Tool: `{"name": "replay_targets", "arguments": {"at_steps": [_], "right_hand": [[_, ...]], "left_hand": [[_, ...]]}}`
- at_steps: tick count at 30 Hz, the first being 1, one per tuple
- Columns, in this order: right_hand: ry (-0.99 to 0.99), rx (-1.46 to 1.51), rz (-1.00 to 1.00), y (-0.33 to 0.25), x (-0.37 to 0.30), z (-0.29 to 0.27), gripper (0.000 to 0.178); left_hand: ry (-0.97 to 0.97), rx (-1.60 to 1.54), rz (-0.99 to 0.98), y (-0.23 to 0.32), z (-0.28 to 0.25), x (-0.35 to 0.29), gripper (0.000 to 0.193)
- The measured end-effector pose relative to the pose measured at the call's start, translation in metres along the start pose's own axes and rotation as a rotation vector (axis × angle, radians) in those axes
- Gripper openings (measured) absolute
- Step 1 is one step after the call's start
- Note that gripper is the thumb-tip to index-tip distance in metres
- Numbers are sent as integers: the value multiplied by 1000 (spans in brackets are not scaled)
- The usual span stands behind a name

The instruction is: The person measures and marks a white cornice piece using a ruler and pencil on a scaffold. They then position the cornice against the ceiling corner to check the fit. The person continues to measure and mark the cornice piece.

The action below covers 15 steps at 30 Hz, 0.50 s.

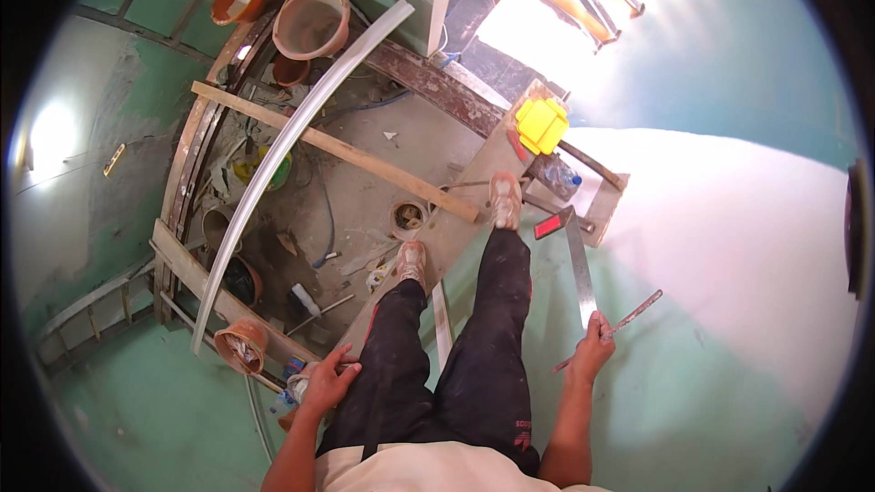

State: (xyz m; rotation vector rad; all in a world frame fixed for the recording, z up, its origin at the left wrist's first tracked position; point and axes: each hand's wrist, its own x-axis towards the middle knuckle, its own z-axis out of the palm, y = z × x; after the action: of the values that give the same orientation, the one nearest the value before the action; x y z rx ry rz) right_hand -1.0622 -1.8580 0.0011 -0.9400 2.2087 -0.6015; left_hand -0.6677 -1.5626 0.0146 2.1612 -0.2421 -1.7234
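Observation:
My right hand (593, 346) is closed around the blade end of a try square (581, 264); its red-faced stock (550, 224) points away from me. A thin, stained rod (638, 311) crosses behind that hand, and whether I grip it too is hidden. My left hand (332, 381) rests by my left thigh, fingers loosely apart, with nothing visible in it. I stand on a wooden plank (460, 251). Ahead of my feet, a yellow plastic object (542, 126) lies on the plank, beside a clear plastic bottle (569, 182).
A long metal straightedge (284, 141) slants across the left side. A wooden batten (365, 163) passes beneath it. Buckets (312, 23) stand at the far left, and a small rubble-filled bucket (241, 346) is near my left. Debris covers the floor (369, 134) below.

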Motion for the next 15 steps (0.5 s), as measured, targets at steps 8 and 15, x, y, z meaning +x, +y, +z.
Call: {"name": "replay_targets", "arguments": {"at_steps": [8, 15], "right_hand": [[-326, -90, -119, -132, 90, 86, 30], [-741, -142, -244, -211, 186, 160, 27]], "left_hand": [[177, -173, 98, 109, 21, 103, 46], [299, -254, 184, 293, 40, 244, 47]]}}
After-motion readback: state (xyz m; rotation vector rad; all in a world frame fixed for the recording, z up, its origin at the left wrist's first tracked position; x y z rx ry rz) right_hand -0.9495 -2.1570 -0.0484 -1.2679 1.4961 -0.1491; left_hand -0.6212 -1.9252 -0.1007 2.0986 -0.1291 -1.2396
